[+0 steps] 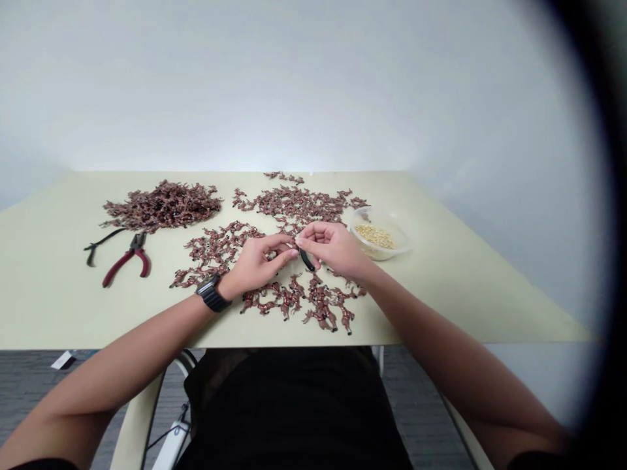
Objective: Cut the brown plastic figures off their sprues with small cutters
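My left hand [267, 261], with a dark watch on its wrist, pinches thumb and forefinger together over the middle of the table. What lies between those fingertips is too small to make out. My right hand [330, 248] meets it fingertip to fingertip, its fingers curled around a tool with a black curved handle [307, 260]; the tool's head is hidden. Small shiny brown animal figurines [321, 303], shaped like deer, lie spread beneath and around both hands. Close to the right hand stands a clear plastic bowl [399, 243] holding tiny gold-coloured pieces [375, 236].
A dense heap of brown figurines [164, 205] lies at the back left. In front of it rest red-handled pliers [128, 261] and a thin black tool [102, 245]. The pale table [465, 294] reaches a wall [245, 85] at the back.
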Demonstrator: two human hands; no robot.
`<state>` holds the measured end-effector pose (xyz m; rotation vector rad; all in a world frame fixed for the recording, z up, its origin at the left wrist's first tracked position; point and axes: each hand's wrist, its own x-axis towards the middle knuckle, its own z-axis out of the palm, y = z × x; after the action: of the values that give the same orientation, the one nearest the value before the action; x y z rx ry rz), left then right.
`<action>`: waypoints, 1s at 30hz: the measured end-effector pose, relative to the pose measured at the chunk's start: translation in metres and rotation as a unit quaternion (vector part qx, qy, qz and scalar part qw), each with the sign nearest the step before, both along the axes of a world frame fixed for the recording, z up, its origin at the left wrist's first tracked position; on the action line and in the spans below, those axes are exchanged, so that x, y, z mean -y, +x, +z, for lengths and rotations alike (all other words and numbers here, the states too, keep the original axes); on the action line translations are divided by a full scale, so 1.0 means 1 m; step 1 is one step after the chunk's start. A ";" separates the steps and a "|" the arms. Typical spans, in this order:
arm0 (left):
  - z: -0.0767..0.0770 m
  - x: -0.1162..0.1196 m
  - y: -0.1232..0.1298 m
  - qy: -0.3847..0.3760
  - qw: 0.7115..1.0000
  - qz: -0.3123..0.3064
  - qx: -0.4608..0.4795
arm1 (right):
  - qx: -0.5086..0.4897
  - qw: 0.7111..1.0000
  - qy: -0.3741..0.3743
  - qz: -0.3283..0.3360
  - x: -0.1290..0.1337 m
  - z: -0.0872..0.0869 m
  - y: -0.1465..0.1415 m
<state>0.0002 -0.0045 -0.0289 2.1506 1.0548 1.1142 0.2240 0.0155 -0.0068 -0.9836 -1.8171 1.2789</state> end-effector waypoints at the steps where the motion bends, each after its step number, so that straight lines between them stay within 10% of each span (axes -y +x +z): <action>1: 0.000 0.000 0.000 -0.011 1.000 -0.003 0.006 | 0.001 1.000 0.009 0.002 0.000 0.001 0.001; 15: -0.005 0.000 0.004 -0.090 0.993 -0.038 0.061 | 0.071 0.962 0.265 0.003 0.003 -0.002 -0.001; 25: -0.005 0.000 -0.002 0.083 0.993 0.022 -0.085 | -0.095 0.984 -0.148 0.002 0.000 -0.013 -0.012; 30: -0.004 -0.001 0.000 0.012 1.000 0.013 -0.010 | -0.061 0.991 -0.114 0.012 -0.004 -0.008 -0.004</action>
<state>0.0007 -0.0036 -0.0329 2.1767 1.0868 1.1264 0.2202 0.0193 -0.0146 -0.9830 -1.6195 1.5543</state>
